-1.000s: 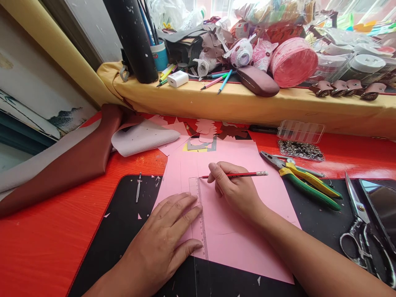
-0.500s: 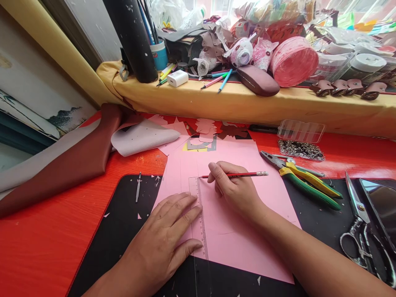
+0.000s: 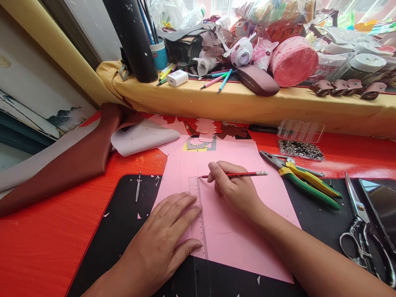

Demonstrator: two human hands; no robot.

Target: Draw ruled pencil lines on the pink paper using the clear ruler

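A sheet of pink paper [image 3: 247, 231] lies on a black mat [image 3: 105, 231]. On it rests a clear ruler [image 3: 202, 231], its far end near the middle of the sheet and its near end past the paper's edge. My left hand [image 3: 173, 231] lies flat across the ruler with its fingers apart, pressing on it. In my right hand [image 3: 230, 185] is a red and black pencil [image 3: 247, 175], pinched between thumb and fingers. The pencil's tip touches the paper beside the ruler's far end.
Pliers [image 3: 303, 181], scissors [image 3: 359, 231] and a phone [image 3: 380, 202] lie to the right. Behind them is a clear box of small metal parts [image 3: 300, 149]. A slim metal tool [image 3: 137, 187] lies left. Brown sheet material [image 3: 89, 152] and paper scraps [image 3: 206, 128] lie farther back, before a cluttered ledge [image 3: 198, 97].
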